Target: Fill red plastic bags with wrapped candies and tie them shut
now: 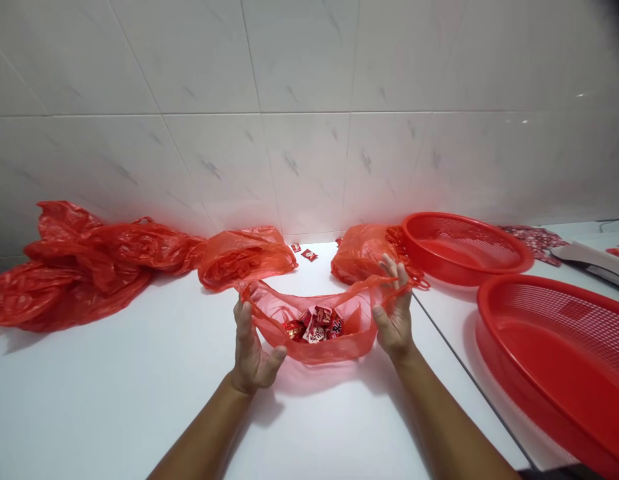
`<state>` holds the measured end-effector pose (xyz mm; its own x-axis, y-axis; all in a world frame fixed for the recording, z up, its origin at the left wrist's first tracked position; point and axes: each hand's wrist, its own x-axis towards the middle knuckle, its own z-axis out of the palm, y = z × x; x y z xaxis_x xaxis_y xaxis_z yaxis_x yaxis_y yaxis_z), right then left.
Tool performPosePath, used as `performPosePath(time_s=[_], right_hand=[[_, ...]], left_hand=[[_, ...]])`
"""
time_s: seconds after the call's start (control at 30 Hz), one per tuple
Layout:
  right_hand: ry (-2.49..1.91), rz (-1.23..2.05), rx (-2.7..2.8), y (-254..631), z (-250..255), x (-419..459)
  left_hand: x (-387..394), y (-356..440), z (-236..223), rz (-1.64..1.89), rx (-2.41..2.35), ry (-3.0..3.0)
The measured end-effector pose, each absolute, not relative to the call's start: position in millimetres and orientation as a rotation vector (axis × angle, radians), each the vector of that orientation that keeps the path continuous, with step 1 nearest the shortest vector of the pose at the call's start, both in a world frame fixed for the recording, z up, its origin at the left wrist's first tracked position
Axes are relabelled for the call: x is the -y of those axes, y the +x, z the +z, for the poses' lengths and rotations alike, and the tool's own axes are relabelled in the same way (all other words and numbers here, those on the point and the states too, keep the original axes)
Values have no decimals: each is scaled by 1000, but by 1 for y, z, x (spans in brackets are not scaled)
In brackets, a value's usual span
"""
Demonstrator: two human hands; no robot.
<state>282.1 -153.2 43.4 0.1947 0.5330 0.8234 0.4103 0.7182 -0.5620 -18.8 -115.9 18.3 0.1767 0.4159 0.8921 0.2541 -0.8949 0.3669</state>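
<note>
A small red plastic bag point(309, 350) rests on the white table point(114, 400) in front of me, stretched wide between my hands. My left hand point(252, 350) cups its left rim with the fingers curled around the plastic. My right hand point(395, 313) holds the right rim, fingers raised behind the stretched handle. Inside the bag lie several small red-and-white wrapped candies point(315, 325).
Crumpled red plastic bags lie along the tiled wall: a big heap point(84, 263) at left, one point(244, 257) mid-back, another point(362, 253) beside a red mesh basket point(464, 247). A second red basket point(554, 360) sits near right. Two loose candies point(304, 252) lie by the wall.
</note>
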Motion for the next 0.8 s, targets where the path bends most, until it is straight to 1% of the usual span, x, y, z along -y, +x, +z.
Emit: performPosePath(time_s=[0.23, 0.37, 0.47, 0.57, 0.7, 0.8], right_hand=[[-862, 82, 1349, 280, 36, 154], [-877, 68, 1292, 276, 46, 151], [-971, 96, 1284, 270, 73, 147], [-987, 178, 1384, 266, 118, 143], [-1038, 437, 1756, 272, 179, 149], [-1126, 585, 2006, 283, 203, 161]], left_hand=[[112, -18, 16, 1780, -747, 2318], [107, -16, 18, 1777, -738, 2367], [104, -13, 21, 1760, -757, 2409], [105, -12, 22, 1785, -781, 2436], [107, -14, 17, 1795, -816, 2421], [107, -17, 13, 1770, -831, 2416]])
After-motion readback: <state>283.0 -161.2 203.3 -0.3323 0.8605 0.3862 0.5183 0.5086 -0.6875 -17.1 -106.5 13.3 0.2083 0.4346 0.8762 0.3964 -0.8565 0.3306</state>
